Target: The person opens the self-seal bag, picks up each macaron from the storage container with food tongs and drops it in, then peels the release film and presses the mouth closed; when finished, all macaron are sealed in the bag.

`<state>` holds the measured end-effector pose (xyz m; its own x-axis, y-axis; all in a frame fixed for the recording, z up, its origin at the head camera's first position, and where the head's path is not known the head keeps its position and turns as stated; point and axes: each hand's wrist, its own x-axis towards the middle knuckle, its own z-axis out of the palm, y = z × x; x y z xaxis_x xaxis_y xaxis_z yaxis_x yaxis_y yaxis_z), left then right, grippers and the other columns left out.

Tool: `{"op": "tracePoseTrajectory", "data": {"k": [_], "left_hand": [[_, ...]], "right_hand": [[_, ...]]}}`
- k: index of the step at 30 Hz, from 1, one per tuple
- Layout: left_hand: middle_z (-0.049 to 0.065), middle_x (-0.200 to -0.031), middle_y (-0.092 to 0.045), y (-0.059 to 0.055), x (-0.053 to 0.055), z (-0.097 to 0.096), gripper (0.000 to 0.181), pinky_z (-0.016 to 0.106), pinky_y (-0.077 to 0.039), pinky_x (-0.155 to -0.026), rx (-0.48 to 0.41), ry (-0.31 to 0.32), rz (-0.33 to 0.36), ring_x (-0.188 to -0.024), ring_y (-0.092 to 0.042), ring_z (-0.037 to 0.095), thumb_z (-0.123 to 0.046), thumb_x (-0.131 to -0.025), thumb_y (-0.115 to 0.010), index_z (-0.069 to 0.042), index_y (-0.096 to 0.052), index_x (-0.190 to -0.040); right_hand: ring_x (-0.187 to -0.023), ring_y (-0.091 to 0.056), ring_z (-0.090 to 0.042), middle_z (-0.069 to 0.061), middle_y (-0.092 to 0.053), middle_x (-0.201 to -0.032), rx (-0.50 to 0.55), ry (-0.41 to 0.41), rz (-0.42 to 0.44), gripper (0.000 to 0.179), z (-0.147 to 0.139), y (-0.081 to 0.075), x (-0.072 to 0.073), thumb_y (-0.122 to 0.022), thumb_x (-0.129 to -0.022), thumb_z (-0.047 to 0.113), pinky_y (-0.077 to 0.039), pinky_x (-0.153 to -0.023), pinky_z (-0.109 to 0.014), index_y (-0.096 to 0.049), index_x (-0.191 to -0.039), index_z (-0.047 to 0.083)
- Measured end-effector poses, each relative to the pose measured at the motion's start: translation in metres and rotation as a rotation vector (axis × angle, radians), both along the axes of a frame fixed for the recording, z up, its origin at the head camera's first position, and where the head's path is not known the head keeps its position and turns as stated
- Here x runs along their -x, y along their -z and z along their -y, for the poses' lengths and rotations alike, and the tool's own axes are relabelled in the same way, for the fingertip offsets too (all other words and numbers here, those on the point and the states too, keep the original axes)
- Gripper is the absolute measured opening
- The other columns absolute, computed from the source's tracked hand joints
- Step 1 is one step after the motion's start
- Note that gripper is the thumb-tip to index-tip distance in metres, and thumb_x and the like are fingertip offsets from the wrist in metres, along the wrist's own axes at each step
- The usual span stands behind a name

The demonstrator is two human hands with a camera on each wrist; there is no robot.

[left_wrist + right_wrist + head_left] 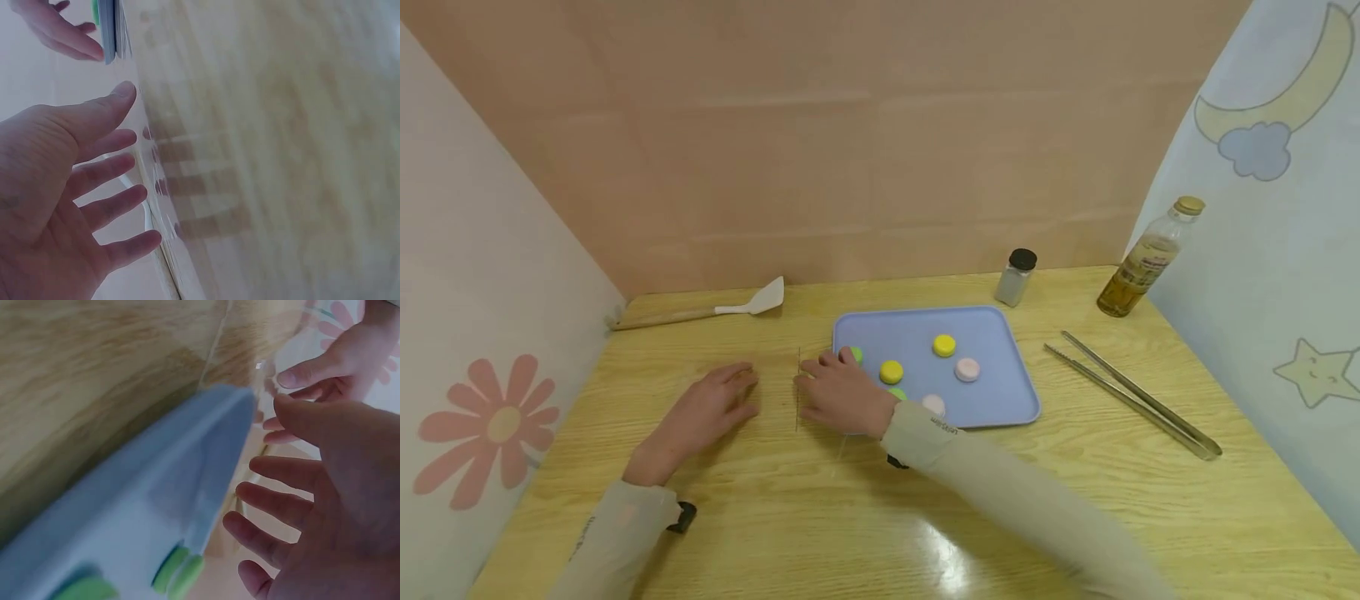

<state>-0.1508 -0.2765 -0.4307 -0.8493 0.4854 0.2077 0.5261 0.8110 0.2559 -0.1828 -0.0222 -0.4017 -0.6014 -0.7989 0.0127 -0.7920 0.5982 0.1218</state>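
Note:
A shallow blue tray (1000,333) lies on the wooden table, bearing several small round macarons. Two are yellow (891,372), one is pale pink (967,369), one is whitish (933,406), and the green ones (178,572) sit toward the left side, partly covered by my right arm. My right hand (850,398) is over the tray's left edge, its fingers spread and relaxed, holding nothing. Left of the tray, my left hand (703,417) hovers close over the table with fingers apart, and nothing is in it. The palms face each other across a gap.
A white spatula (767,297) with a wooden handle lies at the back left. Behind the tray stands a black-lidded jar (1013,283). Metal tongs (1135,396) lie to the tray's right, near an oil bottle (1142,262). Walls (880,150) border the back and sides.

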Motion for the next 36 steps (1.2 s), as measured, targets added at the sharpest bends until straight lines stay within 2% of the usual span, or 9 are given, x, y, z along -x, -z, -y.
{"op": "tracePoseTrajectory", "data": {"k": [6,12,18,27,36], "left_hand": [[0.035,-0.14,-0.049,-0.003,0.001,-0.001,0.051,0.062,-0.043,-0.1,0.001,0.007,0.044,-0.125,-0.05,0.052,-0.017,-0.095,-0.074,0.014,-0.058,-0.132],[0.033,-0.143,-0.048,-0.003,0.002,-0.001,0.053,0.061,-0.041,-0.103,0.025,-0.009,0.092,-0.129,-0.048,0.049,-0.019,-0.097,-0.07,0.013,-0.055,-0.136],[0.031,-0.142,-0.05,-0.004,0.002,-0.001,0.049,0.061,-0.042,-0.102,0.014,-0.03,0.107,-0.128,-0.049,0.049,-0.02,-0.097,-0.07,0.01,-0.059,-0.134],[0.031,-0.14,-0.051,-0.005,0.003,-0.003,0.045,0.062,-0.042,-0.101,-0.016,-0.057,0.148,-0.127,-0.05,0.05,-0.018,-0.096,-0.071,0.009,-0.063,-0.131],[0.031,-0.135,-0.056,-0.006,0.004,-0.006,0.031,0.059,-0.048,-0.096,-0.003,-0.087,0.148,-0.121,-0.055,0.049,-0.011,-0.094,-0.072,0.008,-0.071,-0.119]], "right_hand": [[-0.101,-0.052,-0.018,0.007,-0.062,-0.116,-0.006,0.044,-0.052,0.032,0.017,0.009,0.004,-0.059,-0.102,0.047,-0.034,-0.084,-0.036,-0.072,-0.117,0.022],[-0.106,-0.051,-0.02,0.009,-0.062,-0.122,-0.049,0.059,-0.069,0.036,0.022,0.012,0.006,-0.061,-0.099,0.051,-0.034,-0.091,-0.041,-0.071,-0.121,0.024],[-0.115,-0.051,-0.023,0.012,-0.062,-0.126,-0.084,0.061,-0.081,0.046,0.023,0.013,0.008,-0.061,-0.095,0.06,-0.034,-0.098,-0.048,-0.068,-0.128,0.028],[-0.119,-0.049,-0.023,0.012,-0.059,-0.136,-0.123,0.063,-0.082,0.05,0.022,0.012,0.006,-0.058,-0.097,0.061,-0.032,-0.102,-0.05,-0.065,-0.135,0.029],[-0.116,-0.051,-0.023,0.012,-0.06,-0.133,-0.141,0.063,-0.1,0.051,0.022,0.014,0.008,-0.055,-0.097,0.063,-0.033,-0.098,-0.048,-0.063,-0.136,0.03]]}}
